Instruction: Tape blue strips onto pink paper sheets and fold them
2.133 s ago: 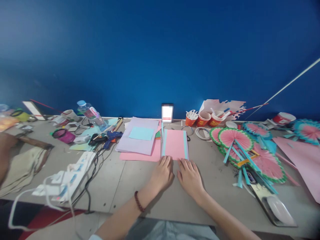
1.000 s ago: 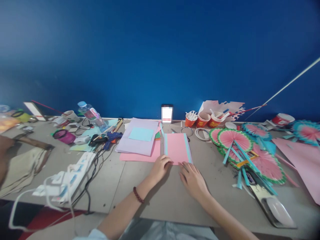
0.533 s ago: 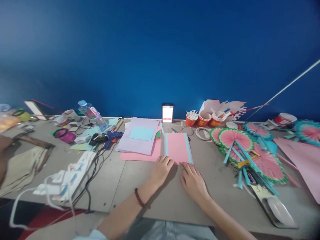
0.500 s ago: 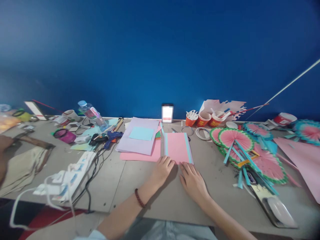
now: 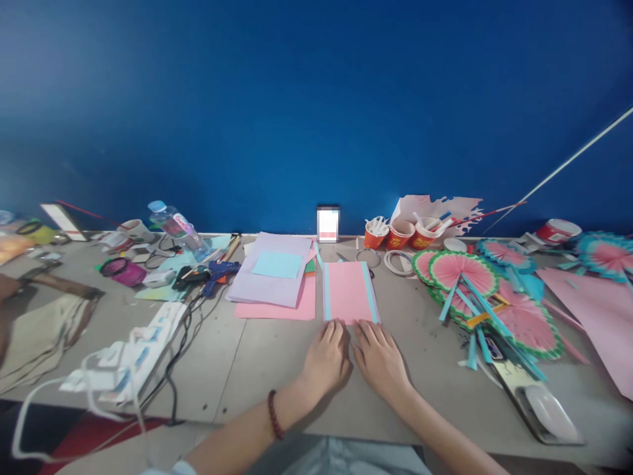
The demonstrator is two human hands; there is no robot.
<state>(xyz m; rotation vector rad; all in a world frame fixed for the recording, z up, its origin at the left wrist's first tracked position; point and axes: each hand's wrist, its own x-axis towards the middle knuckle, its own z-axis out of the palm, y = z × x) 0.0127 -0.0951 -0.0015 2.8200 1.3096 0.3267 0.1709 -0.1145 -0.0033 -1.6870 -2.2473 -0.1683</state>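
In front of me lies a pink paper sheet with light blue strips down its left and right sides and a lilac edge showing at the right. My left hand rests palm down, fingertips on the sheet's near edge toward its left corner. Beside it, my right hand has its fingers stretched flat over the near edge at the right, thumb out toward the left hand. Neither hand is seen to grasp anything. Left of the sheet, a small light blue paper tops lilac sheets and pink sheets.
Pink-and-green paper fans and a white mouse are on the right. Red paper cups and a phone stand along the wall. At left are a glue gun, a bottle, a power strip and another person's hand.
My left hand has drawn back slightly toward me, from the sheet's lower left corner to its near edge. My right hand stays nearly in place. The whole view has shifted slightly.
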